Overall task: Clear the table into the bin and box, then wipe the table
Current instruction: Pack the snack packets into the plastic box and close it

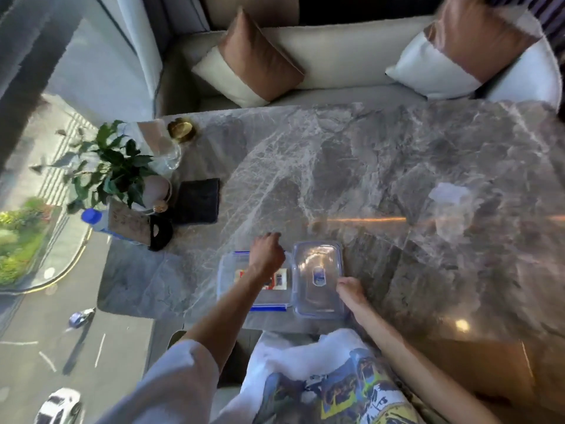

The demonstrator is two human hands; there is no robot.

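Note:
A clear plastic box (227, 289) with blue clips stands at the near edge of the marble table (397, 154), with flat printed packets inside it. Its clear lid (318, 280) lies flat right beside it. My left hand (266, 254) hovers over the box's far rim with the fingers curled under; nothing shows in it. My right hand (350, 290) grips the lid's right edge near the front corner.
A black cloth (198, 200) lies at the left, next to a potted plant (113, 166), a blue-capped bottle (91, 216), a glass vase (166, 154) and a gold dish (182, 130). Pale crumpled wrapping (449, 194) sits on the right. A sofa with cushions (253, 62) runs behind.

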